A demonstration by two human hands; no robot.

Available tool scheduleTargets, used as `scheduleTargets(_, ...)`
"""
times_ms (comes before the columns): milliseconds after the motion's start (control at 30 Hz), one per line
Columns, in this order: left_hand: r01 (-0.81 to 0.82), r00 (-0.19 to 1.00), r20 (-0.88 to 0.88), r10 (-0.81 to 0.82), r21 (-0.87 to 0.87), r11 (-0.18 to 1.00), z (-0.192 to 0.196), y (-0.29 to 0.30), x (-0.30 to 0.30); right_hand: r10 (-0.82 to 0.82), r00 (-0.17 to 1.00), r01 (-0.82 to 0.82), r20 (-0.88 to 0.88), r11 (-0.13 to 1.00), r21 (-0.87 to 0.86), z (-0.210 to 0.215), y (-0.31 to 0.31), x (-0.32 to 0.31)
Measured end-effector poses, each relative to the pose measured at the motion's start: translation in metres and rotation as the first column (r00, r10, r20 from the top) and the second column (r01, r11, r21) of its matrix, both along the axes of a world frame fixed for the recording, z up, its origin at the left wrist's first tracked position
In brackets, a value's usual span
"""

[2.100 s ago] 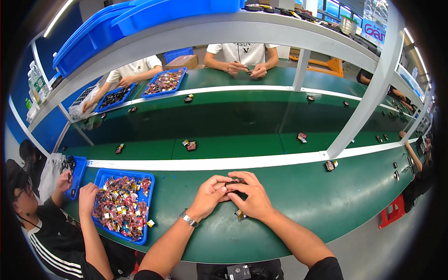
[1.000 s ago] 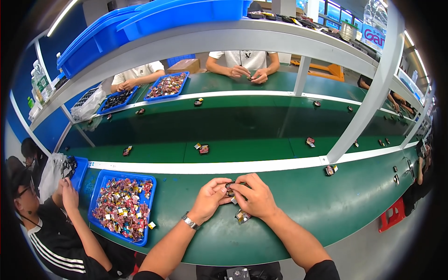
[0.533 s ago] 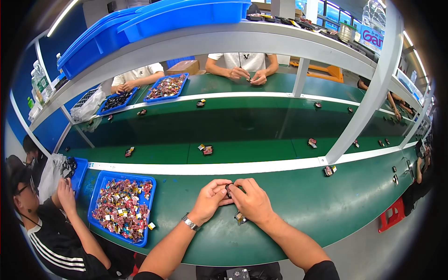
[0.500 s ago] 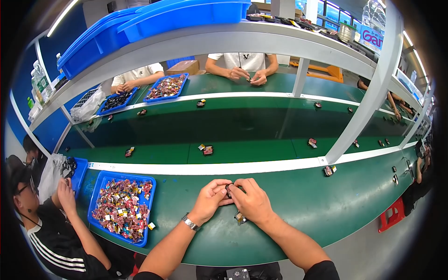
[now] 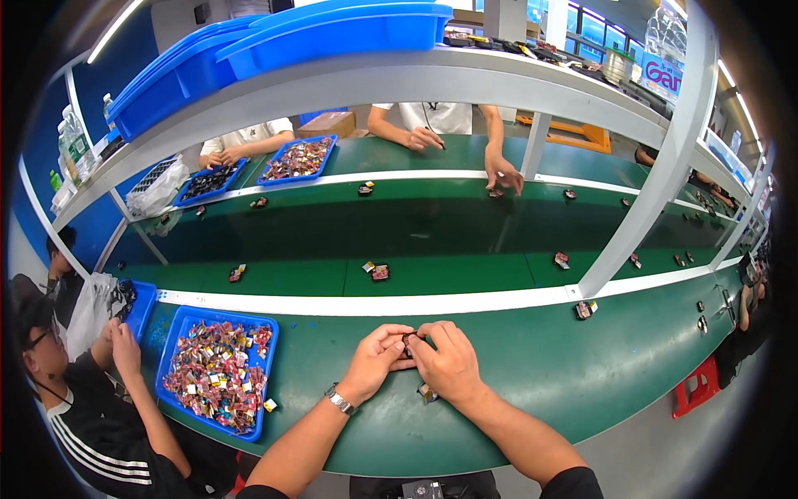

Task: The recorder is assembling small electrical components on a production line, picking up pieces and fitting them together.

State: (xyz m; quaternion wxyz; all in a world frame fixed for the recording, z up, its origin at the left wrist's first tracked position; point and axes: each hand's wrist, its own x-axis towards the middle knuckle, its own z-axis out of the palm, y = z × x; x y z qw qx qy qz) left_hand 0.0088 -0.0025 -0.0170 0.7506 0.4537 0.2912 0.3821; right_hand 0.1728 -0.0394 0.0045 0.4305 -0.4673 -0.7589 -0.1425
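Observation:
Over the green bench top, my left hand and my right hand meet, fingers bent around a small dark part with some reddish colour. Thumbs and fingertips of both hands press on it, so most of its shape is hidden. Just below my right hand lies another small part, pale yellow and dark, partly covered by that hand. To the left stands a blue tray heaped with small circuit pieces in red, white and yellow. One loose piece lies beside its right edge.
Beyond a white rail, a green belt carries spaced small assemblies. One more assembly sits right on my bench. A shelf with blue bins crosses overhead on a post. Co-workers sit left and opposite.
The co-worker opposite has separated their hands and reached one down to a piece on the far belt. Belt assemblies have shifted slightly right. My hands stay together, with more of the held part showing.

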Motion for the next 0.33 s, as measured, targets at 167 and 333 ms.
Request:
scheduleTargets(167,0.002,1.0,0.003,-0.002,-0.013,1.0,0.002,-0.0006,0.0004,0.007,0.999,-0.008,-0.045,1.0,-0.022,-0.0027,-0.0008,-0.0016)
scheduleTargets(333,-0.027,0.994,-0.109,0.033,0.063,0.998,-0.0031,0.0004,0.0007,0.08,0.98,-0.102,-0.18,0.988,-0.114,-0.0017,-0.002,-0.0009)
